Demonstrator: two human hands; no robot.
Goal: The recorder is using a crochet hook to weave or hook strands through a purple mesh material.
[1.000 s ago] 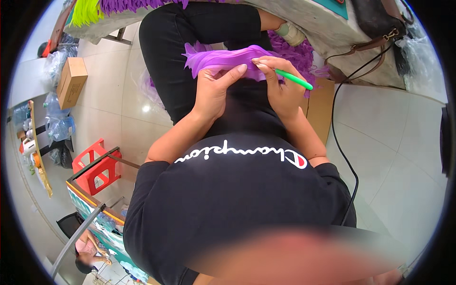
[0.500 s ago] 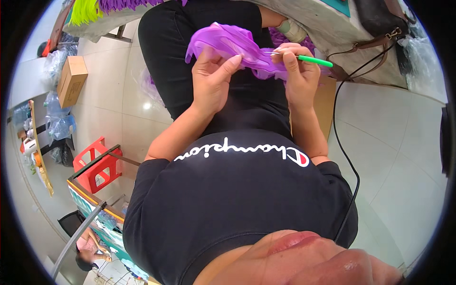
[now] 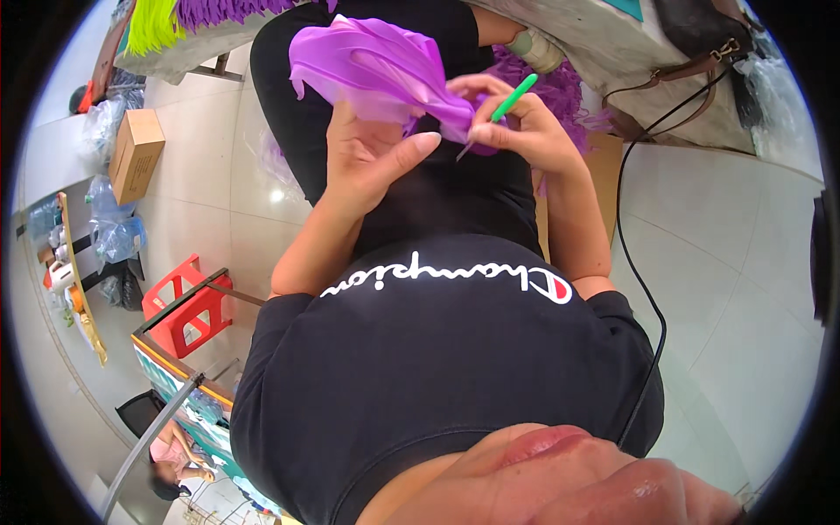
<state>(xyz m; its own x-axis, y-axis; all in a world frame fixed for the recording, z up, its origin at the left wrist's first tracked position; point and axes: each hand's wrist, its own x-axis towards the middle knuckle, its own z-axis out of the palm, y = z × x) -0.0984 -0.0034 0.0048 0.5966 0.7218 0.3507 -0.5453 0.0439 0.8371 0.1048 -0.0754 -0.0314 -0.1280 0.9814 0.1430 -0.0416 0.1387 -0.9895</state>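
A thin, shiny purple piece of material [image 3: 376, 66], perhaps cloth or film, spreads in folds above my lap, wide at the left and gathered narrow at the right. My left hand [image 3: 367, 157] lies against its lower edge with the thumb stretched out apart; the fingertips are partly hidden behind it. My right hand [image 3: 529, 131] is closed round a slim tool with a green handle [image 3: 514, 98] and a thin metal tip pointing down and left. The fingers of that hand also meet the gathered end of the purple piece.
Purple fringed material [image 3: 564, 101] lies beyond my right hand. A table with a pale cover [image 3: 604, 61] stands at far right, a dark bag [image 3: 700, 35] on it. At left are a cardboard box [image 3: 137, 156], a red stool [image 3: 188, 306] and a seated person [image 3: 171, 455].
The purple piece has moved left and spread wider. My left thumb has come away from it. The green handle has swung from pointing right to pointing up and right, its tip now downward.
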